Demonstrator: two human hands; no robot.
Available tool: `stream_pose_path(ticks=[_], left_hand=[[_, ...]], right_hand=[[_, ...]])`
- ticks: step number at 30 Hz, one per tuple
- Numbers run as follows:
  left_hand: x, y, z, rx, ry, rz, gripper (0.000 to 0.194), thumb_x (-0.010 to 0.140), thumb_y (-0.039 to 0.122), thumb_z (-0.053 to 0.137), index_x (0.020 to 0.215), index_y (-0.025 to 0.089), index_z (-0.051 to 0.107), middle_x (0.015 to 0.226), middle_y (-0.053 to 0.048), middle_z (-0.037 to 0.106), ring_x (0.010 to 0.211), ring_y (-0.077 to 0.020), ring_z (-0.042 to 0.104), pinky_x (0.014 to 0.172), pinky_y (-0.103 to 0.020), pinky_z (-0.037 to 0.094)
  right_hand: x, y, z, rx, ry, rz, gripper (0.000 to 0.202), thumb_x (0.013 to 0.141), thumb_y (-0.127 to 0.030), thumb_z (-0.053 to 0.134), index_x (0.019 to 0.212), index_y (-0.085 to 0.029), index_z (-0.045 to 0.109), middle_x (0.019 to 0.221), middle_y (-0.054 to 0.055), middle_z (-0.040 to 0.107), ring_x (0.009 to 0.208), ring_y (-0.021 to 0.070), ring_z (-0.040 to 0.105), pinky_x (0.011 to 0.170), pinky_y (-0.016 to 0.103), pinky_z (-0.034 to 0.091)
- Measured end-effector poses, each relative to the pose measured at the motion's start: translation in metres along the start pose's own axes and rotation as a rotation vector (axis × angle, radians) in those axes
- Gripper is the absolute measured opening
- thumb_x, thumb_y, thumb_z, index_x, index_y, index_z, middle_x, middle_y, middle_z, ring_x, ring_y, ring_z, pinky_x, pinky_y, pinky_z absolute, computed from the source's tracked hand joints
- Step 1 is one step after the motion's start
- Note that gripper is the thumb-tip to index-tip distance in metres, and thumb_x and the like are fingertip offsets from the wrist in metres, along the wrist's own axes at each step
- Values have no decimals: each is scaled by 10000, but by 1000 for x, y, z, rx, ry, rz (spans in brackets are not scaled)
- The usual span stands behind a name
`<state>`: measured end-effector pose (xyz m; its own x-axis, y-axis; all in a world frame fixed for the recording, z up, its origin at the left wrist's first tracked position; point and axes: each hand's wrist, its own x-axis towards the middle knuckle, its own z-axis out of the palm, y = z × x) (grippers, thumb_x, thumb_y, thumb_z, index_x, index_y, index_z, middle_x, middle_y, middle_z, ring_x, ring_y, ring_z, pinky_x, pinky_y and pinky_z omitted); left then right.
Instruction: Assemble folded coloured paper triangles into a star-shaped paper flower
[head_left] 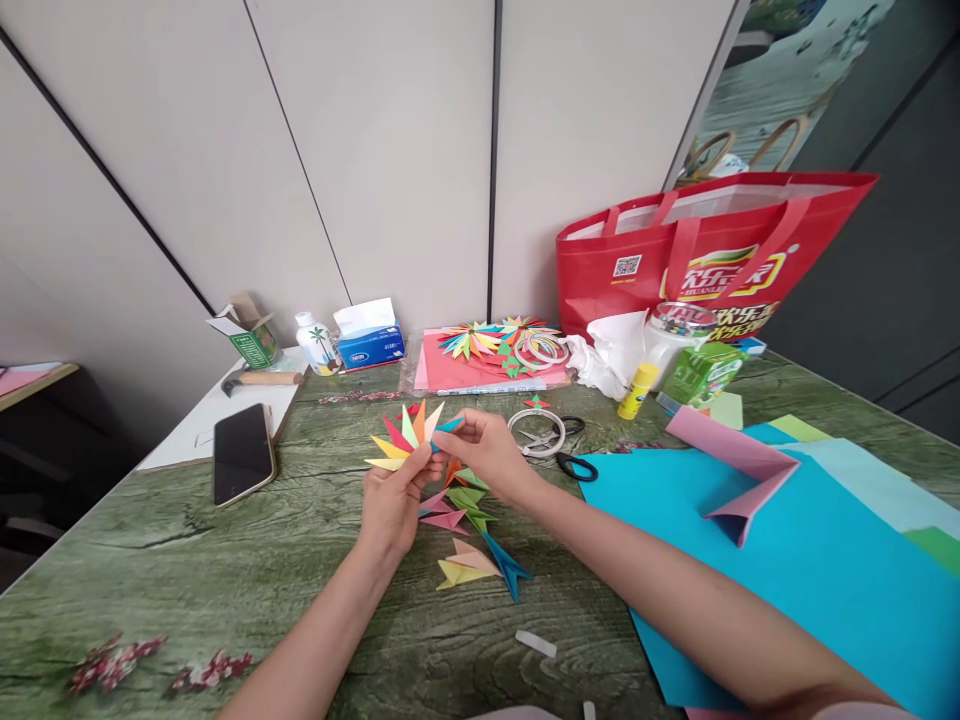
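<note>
My left hand (pixel 395 497) is closed on the lower edge of a fan of folded paper points (pixel 406 430) in yellow, red, green, orange and cream. At the fan's right side, the fingers of my right hand (pixel 487 450) pinch a blue folded paper piece (pixel 448 427); it touches the fan, but I cannot tell whether it is joined. Below my hands lie loose folded pieces: pink (pixel 448 517), green (pixel 472 500), yellow (pixel 463 572) and blue (pixel 508 568). Black-handled scissors (pixel 576 466) and a tape roll (pixel 537 450) rest right of my right hand.
Blue paper sheets (pixel 675 540) with a folded pink strip (pixel 739 450) cover the right side. Finished paper stars (pixel 472 340), a glue stick (pixel 637 391), a jar (pixel 671 340) and a red bag (pixel 622 290) stand behind. A phone (pixel 243 455) and hammer (pixel 262 379) lie left.
</note>
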<state>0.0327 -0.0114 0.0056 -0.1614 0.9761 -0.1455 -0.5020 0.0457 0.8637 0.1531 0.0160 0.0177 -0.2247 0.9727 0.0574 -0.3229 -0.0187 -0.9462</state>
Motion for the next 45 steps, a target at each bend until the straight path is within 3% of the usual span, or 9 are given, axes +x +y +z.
stream_pose_path(ticks=[4,12,21,26,30,37,45], left_hand=[[0,-1,-1,67,-20,24,145,532,202,764,535,89,672,505,-45,645,446,-85,552,465,-190,442],[-6,-2,3,178,-44,70,183,529,247,767,543,97,665,502,-42,636,442,-109,553,452,-214,443],[-7,6,8,126,-220,25,371,647,441,664,660,71,688,671,-130,691,597,-178,639,611,-286,513],[-6,1,5,214,-128,49,210,585,287,739,593,86,680,564,-85,671,501,-142,600,528,-246,482],[-4,1,2,202,-110,52,190,569,265,745,549,92,670,500,-64,644,429,-114,554,458,-220,447],[-4,1,2,218,-119,92,179,545,255,754,521,101,665,474,-52,628,416,-114,549,459,-226,458],[-7,0,4,286,-159,15,173,559,250,755,564,97,674,504,-48,635,439,-116,563,458,-218,460]], right_hand=[[0,-4,0,-23,-13,65,303,480,-305,775,666,-160,586,584,-26,607,516,107,563,522,248,491],[2,-9,-5,2,-30,229,310,463,-343,784,549,-143,564,494,-30,580,454,78,531,459,197,415],[6,-15,-10,34,25,123,321,482,-340,782,665,-143,606,603,-10,636,507,86,552,488,205,436],[7,-5,-10,-8,-9,82,340,477,-374,774,633,-142,581,539,-33,592,443,63,500,452,198,424],[8,2,-10,-40,-70,0,355,463,-363,780,668,-154,580,580,-33,604,490,82,538,501,220,466],[5,-12,-15,-88,-171,-20,296,515,-346,762,584,-149,552,513,-36,573,446,73,503,477,216,417],[3,-12,-14,-93,-67,26,304,465,-319,775,577,-131,563,500,-48,550,449,63,469,457,206,383]])
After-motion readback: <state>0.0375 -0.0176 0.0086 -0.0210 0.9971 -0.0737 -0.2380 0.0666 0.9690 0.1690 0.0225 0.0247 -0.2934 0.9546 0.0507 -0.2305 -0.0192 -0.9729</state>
